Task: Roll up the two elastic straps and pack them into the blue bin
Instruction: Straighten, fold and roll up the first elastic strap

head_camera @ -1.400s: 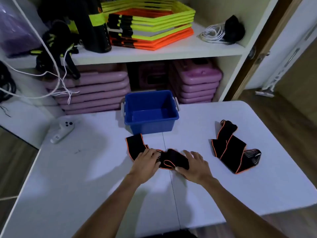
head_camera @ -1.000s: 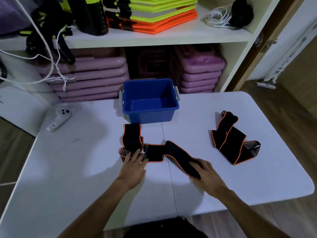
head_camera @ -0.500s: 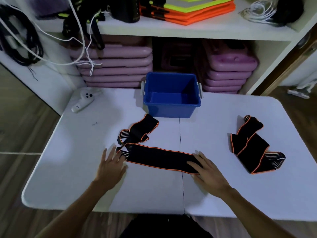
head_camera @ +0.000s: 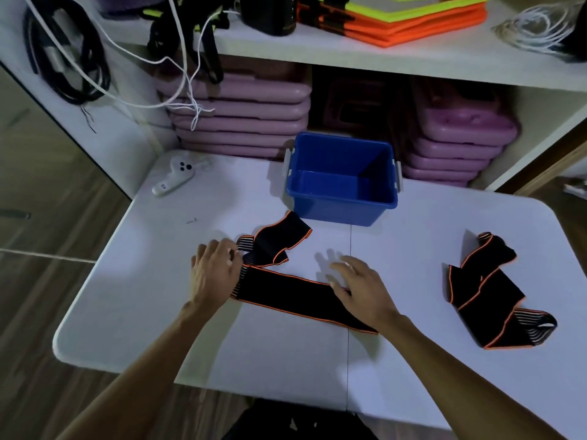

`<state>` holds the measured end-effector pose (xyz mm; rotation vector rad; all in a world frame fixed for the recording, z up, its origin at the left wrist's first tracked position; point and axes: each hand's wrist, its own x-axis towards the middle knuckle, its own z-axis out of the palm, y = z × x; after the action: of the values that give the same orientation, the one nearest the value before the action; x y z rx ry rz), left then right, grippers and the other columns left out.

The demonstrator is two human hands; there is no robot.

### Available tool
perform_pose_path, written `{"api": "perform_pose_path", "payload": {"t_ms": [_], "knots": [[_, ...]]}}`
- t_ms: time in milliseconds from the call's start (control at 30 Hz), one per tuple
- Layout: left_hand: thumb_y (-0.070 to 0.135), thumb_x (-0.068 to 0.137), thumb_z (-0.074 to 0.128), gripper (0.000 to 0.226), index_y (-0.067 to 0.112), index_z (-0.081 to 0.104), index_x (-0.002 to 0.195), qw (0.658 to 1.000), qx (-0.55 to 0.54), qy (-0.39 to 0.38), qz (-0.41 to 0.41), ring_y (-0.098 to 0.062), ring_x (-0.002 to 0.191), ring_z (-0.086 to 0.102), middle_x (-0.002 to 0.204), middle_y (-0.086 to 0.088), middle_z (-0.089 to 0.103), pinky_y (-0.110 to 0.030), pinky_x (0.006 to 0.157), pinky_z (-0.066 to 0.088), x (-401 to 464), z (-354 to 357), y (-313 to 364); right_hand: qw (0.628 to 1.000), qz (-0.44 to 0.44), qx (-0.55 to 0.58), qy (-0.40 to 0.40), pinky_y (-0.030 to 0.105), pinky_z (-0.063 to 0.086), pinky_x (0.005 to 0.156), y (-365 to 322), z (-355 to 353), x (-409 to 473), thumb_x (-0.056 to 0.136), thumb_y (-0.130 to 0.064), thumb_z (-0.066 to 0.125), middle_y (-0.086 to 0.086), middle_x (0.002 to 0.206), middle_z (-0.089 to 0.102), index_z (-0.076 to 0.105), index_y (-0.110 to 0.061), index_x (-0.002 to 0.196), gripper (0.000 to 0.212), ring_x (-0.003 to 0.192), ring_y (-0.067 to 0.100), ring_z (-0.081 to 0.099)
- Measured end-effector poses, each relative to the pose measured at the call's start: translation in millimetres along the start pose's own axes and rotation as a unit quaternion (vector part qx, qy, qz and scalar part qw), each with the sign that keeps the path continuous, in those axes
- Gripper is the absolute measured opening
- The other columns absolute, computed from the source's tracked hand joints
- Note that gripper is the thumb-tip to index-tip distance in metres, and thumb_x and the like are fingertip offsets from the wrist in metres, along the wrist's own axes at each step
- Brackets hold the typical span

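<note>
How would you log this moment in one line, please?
left hand: on strap end | right hand: flat on strap | second strap: untouched | blue bin: empty

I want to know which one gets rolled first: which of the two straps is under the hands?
The strap in front of the blue bin, laid out flat, with both hands on it. The other strap lies bunched and untouched at the right.

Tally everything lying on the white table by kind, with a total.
Black elastic straps with orange edging: 2, one being flattened, one crumpled at the right
Blue plastic bin: 1
White handheld controller: 1
Small dark screw-like bit: 1
Total: 5
</note>
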<state>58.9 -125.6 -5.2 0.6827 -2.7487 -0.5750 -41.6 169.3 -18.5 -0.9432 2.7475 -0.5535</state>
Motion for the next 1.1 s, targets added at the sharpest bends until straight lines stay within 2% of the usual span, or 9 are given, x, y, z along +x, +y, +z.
{"api": "perform_pose_path", "payload": {"t_ms": [100, 200, 333, 467, 600, 667, 800, 933, 1100], "knots": [[0.040, 0.089, 0.056, 0.043, 0.012, 0.049, 0.121, 0.988, 0.000, -0.092, -0.120, -0.038, 0.108, 0.048, 0.117, -0.015, 0.054, -0.049, 0.087, 0.040, 17.7, 9.8, 4.6, 0.999, 0.033, 0.009, -0.041, 0.043, 0.039, 0.105, -20.3, 1.8, 39.9, 0.100, -0.036, 0.048, 0.009, 0.151, 0.036, 0.049, -0.024, 0.137, 0.039, 0.137, 0.027, 0.035], [0.045, 0.089, 0.054, 0.053, 0.011, 0.041, 0.128, 0.970, 0.020, -0.156, -0.185, -0.039, 0.115, 0.047, 0.125, -0.018, 0.052, -0.049, 0.093, 0.038, 32.9, 15.2, 5.7, 0.995, 0.060, 0.031, -0.071, 0.047, 0.039, 0.106, -36.7, 3.2, 72.1, 0.099, -0.031, 0.050, 0.012, 0.153, 0.028, 0.051, -0.025, 0.133, 0.034, 0.139, 0.032, 0.030], [0.041, 0.089, 0.055, 0.046, 0.012, 0.046, 0.123, 0.966, 0.041, -0.167, -0.194, -0.037, 0.111, 0.051, 0.121, -0.017, 0.055, -0.047, 0.093, 0.039, 41.8, 19.5, 2.3, 0.995, 0.039, -0.005, -0.096, 0.055, 0.038, 0.105, -42.1, 12.8, 97.6, 0.098, -0.026, 0.043, 0.009, 0.157, 0.016, 0.052, -0.027, 0.125, 0.029, 0.141, 0.035, 0.022], [0.034, 0.089, 0.058, 0.034, 0.013, 0.053, 0.116, 0.967, 0.037, -0.165, -0.190, -0.036, 0.103, 0.057, 0.114, -0.014, 0.061, -0.042, 0.087, 0.041, 48.4, 21.1, 0.9, 0.991, 0.016, -0.007, -0.136, 0.062, 0.032, 0.107, -35.1, 21.8, 110.4, 0.099, -0.025, 0.037, 0.003, 0.163, 0.007, 0.039, -0.031, 0.139, 0.040, 0.146, 0.033, 0.014], [0.018, 0.086, 0.053, 0.020, 0.010, 0.059, 0.104, 0.970, 0.019, -0.153, -0.185, -0.036, 0.086, 0.061, 0.100, -0.016, 0.066, -0.038, 0.072, 0.046, 54.6, 22.8, 6.2, 0.987, 0.067, 0.117, -0.088, 0.051, 0.042, 0.102, -30.4, 18.0, 113.8, 0.098, -0.023, 0.044, -0.001, 0.140, 0.043, 0.046, -0.031, 0.116, 0.020, 0.129, 0.026, 0.041], [0.016, 0.085, 0.053, 0.018, 0.009, 0.060, 0.100, 0.976, 0.001, -0.138, -0.170, -0.035, 0.081, 0.060, 0.096, -0.015, 0.066, -0.035, 0.064, 0.044, 57.2, 22.4, 11.1, 0.971, 0.124, 0.196, -0.065, 0.046, 0.047, 0.098, -28.3, 18.4, 120.5, 0.096, -0.022, 0.050, -0.004, 0.127, 0.052, 0.043, -0.035, 0.114, 0.024, 0.118, 0.023, 0.051], [0.015, 0.082, 0.052, 0.019, 0.013, 0.063, 0.097, 0.986, -0.044, -0.090, -0.134, -0.033, 0.076, 0.061, 0.088, -0.011, 0.067, -0.031, 0.059, 0.041, 61.7, 20.4, 21.5, 0.969, 0.154, 0.185, -0.052, 0.047, 0.044, 0.103, -35.4, 26.5, 134.2, 0.096, -0.014, 0.055, -0.002, 0.137, 0.050, 0.041, -0.031, 0.136, 0.045, 0.124, 0.024, 0.045], [0.017, 0.082, 0.052, 0.014, 0.012, 0.063, 0.089, 0.991, -0.085, -0.061, -0.084, -0.031, 0.063, 0.059, 0.071, -0.008, 0.063, -0.032, 0.054, 0.045, 64.1, 10.2, 33.2, 0.968, 0.158, 0.192, 0.042, 0.043, 0.055, 0.087, -40.5, 31.2, 133.8, 0.097, -0.016, 0.053, 0.001, 0.117, 0.063, 0.060, -0.020, 0.119, 0.023, 0.105, 0.023, 0.059], [0.022, 0.083, 0.057, 0.007, 0.015, 0.060, 0.082, 0.992, -0.104, -0.046, -0.046, -0.026, 0.058, 0.057, 0.063, 0.000, 0.058, -0.032, 0.054, 0.045, 60.3, -5.9, 30.2, 0.957, 0.142, 0.225, 0.117, 0.024, 0.048, 0.075, -27.0, 5.9, 96.7, 0.098, -0.034, 0.052, -0.006, 0.108, 0.054, 0.053, -0.020, 0.098, 0.014, 0.096, 0.011, 0.053]]}}
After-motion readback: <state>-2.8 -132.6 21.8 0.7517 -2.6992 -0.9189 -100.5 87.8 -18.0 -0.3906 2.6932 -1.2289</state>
